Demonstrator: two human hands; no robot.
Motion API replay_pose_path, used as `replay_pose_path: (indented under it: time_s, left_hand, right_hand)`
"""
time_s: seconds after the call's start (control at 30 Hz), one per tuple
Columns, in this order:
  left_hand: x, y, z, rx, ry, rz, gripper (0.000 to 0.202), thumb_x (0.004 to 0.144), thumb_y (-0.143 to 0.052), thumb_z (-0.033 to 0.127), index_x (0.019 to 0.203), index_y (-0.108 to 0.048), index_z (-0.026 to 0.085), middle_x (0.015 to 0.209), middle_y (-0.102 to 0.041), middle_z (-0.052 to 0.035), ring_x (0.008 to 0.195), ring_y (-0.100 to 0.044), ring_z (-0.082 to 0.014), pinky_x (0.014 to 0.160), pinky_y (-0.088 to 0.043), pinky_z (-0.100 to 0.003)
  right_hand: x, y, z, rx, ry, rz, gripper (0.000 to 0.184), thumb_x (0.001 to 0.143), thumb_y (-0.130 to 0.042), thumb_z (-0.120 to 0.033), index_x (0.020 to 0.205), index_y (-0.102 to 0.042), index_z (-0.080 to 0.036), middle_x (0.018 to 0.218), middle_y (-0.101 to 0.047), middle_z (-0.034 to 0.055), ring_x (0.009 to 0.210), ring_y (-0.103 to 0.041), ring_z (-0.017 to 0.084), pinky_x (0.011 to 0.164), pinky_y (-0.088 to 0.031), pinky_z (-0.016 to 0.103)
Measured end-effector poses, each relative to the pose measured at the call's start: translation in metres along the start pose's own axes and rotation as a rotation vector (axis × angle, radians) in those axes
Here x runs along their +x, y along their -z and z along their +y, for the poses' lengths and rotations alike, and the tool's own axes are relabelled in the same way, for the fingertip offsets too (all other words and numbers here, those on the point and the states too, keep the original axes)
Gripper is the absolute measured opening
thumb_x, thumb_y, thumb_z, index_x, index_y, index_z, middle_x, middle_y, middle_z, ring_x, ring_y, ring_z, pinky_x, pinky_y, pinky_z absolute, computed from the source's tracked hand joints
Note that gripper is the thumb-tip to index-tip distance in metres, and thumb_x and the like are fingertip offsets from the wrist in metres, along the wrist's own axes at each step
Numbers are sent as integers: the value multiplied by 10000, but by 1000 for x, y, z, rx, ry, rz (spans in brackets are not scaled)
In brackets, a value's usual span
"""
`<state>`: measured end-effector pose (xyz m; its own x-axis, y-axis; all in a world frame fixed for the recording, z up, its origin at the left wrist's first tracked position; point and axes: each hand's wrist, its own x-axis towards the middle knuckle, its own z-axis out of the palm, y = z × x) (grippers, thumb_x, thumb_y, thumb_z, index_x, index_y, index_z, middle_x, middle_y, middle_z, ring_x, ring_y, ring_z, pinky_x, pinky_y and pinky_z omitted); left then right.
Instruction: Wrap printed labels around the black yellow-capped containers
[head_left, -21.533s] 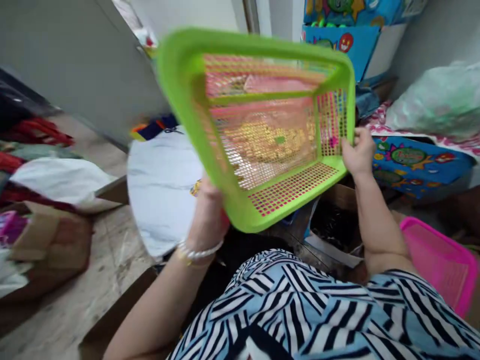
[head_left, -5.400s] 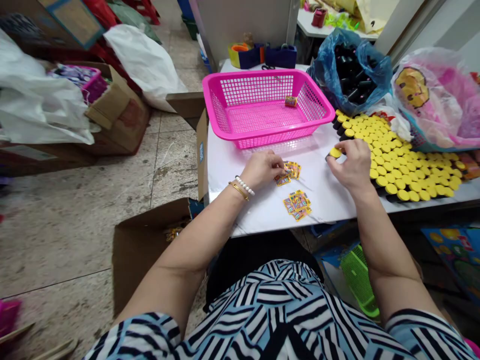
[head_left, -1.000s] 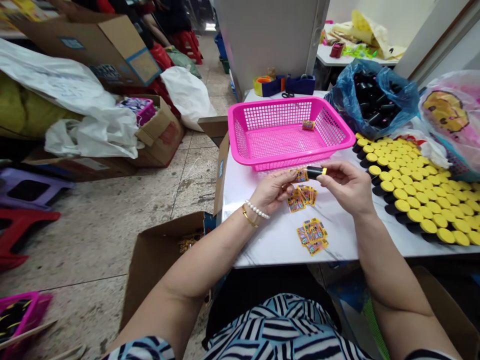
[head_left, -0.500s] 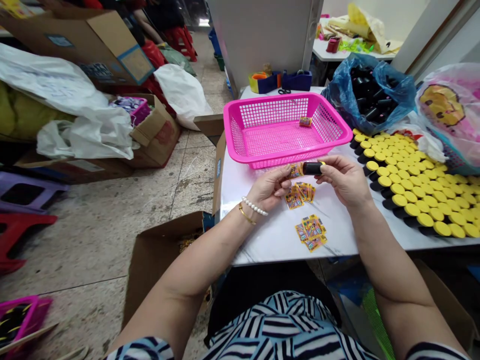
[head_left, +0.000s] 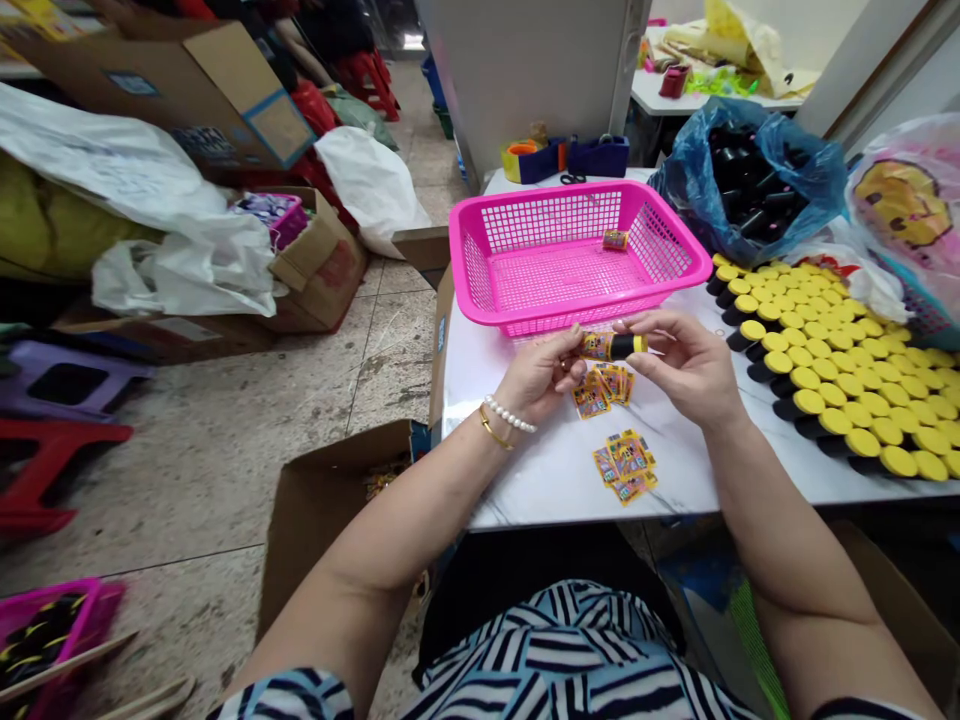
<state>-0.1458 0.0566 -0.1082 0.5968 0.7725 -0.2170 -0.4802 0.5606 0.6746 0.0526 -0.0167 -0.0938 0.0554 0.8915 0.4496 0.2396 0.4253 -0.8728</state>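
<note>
A small black bottle [head_left: 622, 347] with a yellow cap lies sideways between my hands, its left end inside a colourful printed sleeve [head_left: 598, 346]. My left hand [head_left: 546, 372] pinches the sleeve at its left end. Around the capped end curl the thumb and fingers of my right hand [head_left: 684, 362]; how firmly they touch is hard to see. Just below, on the white table [head_left: 525, 480], are two small piles of flat printed sleeves: one pile [head_left: 604, 388] near my left fingers, another pile [head_left: 627, 466] closer to the table's front edge.
Behind my hands stands a pink basket [head_left: 480, 300] with one sleeved piece [head_left: 615, 240] inside. Rows of yellow-capped black bottles [head_left: 847, 380] fill the right side. Behind them sits a blue bag [head_left: 682, 190] of black pieces. Tape dispensers [head_left: 598, 157] stand at the back; an open carton [head_left: 315, 500] is lower left.
The bottle's yellow cap shows more fully now, as my right fingers have shifted and opened around that end. My left hand keeps its hold on the sleeve. The view has shifted slightly.
</note>
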Motion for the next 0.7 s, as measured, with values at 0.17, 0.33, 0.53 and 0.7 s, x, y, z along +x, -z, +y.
replay_pose_path:
  time_s: [0.17,0.33,0.53,0.7]
  left_hand:
    - [0,-2,1,-35,52,17,161,884,-769,215,832,-689,85,690,-637,-13,468,-484,-29,346,-251,-142]
    - [-7,-6,2,23,-108,129,206,812,-857,224,928,-738,102,837,-710,-38,544,-546,-30,418,-326,-143]
    - [-8,0,5,107,-52,-94,468,744,-929,317,1149,-757,159,1049,-766,-106,831,-728,-152,673,-548,-233]
    - [1,10,7,196,-35,-148,307,716,-939,281,884,-756,99,874,-747,-89,722,-694,-131,671,-549,-253]
  right_hand:
    - [3,2,8,231,-185,-60,408,796,-897,-405,1092,-667,-243,1189,-788,65,1053,-774,219,946,-674,435]
    - [4,7,7,172,-60,84,395,784,-911,-396,1083,-679,-282,1119,-810,33,1049,-787,240,1030,-634,493]
    - [0,1,5,47,-29,-8,403,776,-906,-447,1087,-701,-294,1154,-791,57,1095,-774,273,1021,-641,500]
    - [-1,-3,1,-164,137,29,334,781,-905,-336,1082,-766,-297,1162,-705,55,1064,-738,238,923,-672,425]
